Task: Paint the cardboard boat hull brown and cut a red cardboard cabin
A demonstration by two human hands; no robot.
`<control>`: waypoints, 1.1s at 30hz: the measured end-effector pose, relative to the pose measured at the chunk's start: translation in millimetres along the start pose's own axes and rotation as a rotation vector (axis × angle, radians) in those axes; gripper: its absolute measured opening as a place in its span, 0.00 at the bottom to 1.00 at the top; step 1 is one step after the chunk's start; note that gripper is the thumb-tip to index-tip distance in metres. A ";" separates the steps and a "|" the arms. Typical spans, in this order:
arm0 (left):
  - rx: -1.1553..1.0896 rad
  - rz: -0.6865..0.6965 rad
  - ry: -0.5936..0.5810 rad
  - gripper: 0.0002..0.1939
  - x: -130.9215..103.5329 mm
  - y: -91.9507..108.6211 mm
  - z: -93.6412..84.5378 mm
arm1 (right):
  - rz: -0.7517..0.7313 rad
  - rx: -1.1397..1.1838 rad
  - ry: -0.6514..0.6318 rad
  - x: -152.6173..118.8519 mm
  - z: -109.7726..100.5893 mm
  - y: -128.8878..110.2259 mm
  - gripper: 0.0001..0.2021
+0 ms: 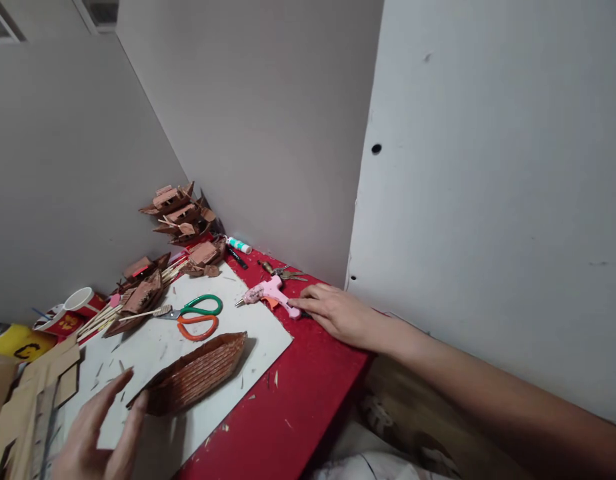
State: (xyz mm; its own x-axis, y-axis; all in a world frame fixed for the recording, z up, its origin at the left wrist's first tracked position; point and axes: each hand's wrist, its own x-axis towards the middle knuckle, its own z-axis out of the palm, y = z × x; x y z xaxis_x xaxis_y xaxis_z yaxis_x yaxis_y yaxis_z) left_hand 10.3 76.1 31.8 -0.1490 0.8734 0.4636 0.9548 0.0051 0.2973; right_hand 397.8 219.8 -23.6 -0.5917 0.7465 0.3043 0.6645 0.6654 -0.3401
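Note:
A brown wooden model boat hull (195, 377) with ribbed planks lies on a white sheet (261, 347). My left hand (101, 427) is at its near left end, thumb and forefinger apart; the thumb overlaps the tip, and I cannot tell if it touches. To the right, my right hand (333, 313) rests over the red table with fingers stretched out. Its fingertips are at the handle end of a pink hot glue gun (273, 291), whose nozzle points left over the sheet. Scissors (201, 315) with green and orange handles lie between the hull and the finished-looking boats.
Several small model boats (175, 213) are stacked in the corner, with more (143, 293) along thin sticks. Paper cups (85, 303), a yellow can (21, 341) and cardboard (33, 400) sit left. Keys (291, 274), a black marker (238, 258) and a white-green tube (239, 245) lie near the wall.

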 end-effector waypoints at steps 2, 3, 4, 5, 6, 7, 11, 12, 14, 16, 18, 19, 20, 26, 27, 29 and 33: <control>-0.056 0.125 -0.005 0.21 9.1 22.1 8.6 | 0.005 -0.014 -0.013 -0.5 1.6 1.6 0.22; -0.064 0.193 -0.007 0.21 13.6 30.7 14.2 | 0.004 -0.020 -0.019 -1.0 2.2 2.7 0.23; -0.063 0.263 -0.011 0.20 18.3 38.6 20.6 | 0.003 -0.027 -0.021 -1.5 2.6 3.7 0.23; -0.061 0.337 -0.009 0.20 23.1 46.4 27.6 | 0.003 -0.036 -0.022 -2.1 3.0 4.5 0.23; -0.062 0.393 -0.019 0.20 27.9 54.7 35.3 | 0.001 -0.048 -0.020 -2.8 3.3 5.2 0.24; -0.068 0.439 -0.035 0.20 32.6 63.7 43.5 | -0.003 -0.062 -0.019 -3.4 3.5 5.7 0.23; -0.009 0.585 -0.177 0.23 49.4 104.1 78.4 | -0.042 -0.141 -0.007 -4.9 4.5 6.8 0.22; 0.010 0.613 -0.212 0.24 52.8 114.1 86.8 | -0.049 -0.164 -0.002 -4.9 4.8 6.9 0.22; 0.043 0.639 -0.296 0.26 59.0 132.2 101.8 | -0.059 -0.205 0.007 -4.3 5.5 6.7 0.22; 0.075 0.646 -0.367 0.28 64.3 146.5 113.7 | -0.066 -0.230 0.018 -3.0 6.2 5.6 0.22; 0.108 0.651 -0.422 0.28 68.3 156.7 122.3 | -0.068 -0.243 0.035 -1.1 6.4 3.8 0.22; 0.123 0.654 -0.442 0.29 69.6 160.3 125.4 | -0.066 -0.246 0.040 0.0 6.2 2.7 0.21; 0.136 0.656 -0.456 0.29 70.3 163.1 127.8 | -0.061 -0.245 0.043 0.9 5.8 1.5 0.20; 0.211 0.692 -0.482 0.27 59.6 172.2 129.8 | -0.015 -0.234 0.006 3.7 1.7 -5.3 0.17; 0.231 0.698 -0.482 0.27 56.5 173.1 129.2 | -0.007 -0.239 0.005 3.8 1.4 -6.6 0.17; 0.266 0.711 -0.469 0.27 50.9 174.1 128.4 | 0.003 -0.250 0.011 4.1 1.1 -9.1 0.16; 0.321 0.719 -0.450 0.28 45.8 174.0 130.4 | 0.010 -0.225 0.021 3.8 -1.6 -9.6 0.16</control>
State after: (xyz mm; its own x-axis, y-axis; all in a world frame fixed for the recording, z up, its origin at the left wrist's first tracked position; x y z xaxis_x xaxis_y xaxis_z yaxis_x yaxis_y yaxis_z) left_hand 203.1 180.4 -4.1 0.5610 0.8258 0.0577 0.8145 -0.5382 -0.2166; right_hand 389.8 216.3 -17.7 -0.5767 0.7511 0.3214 0.7565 0.6395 -0.1371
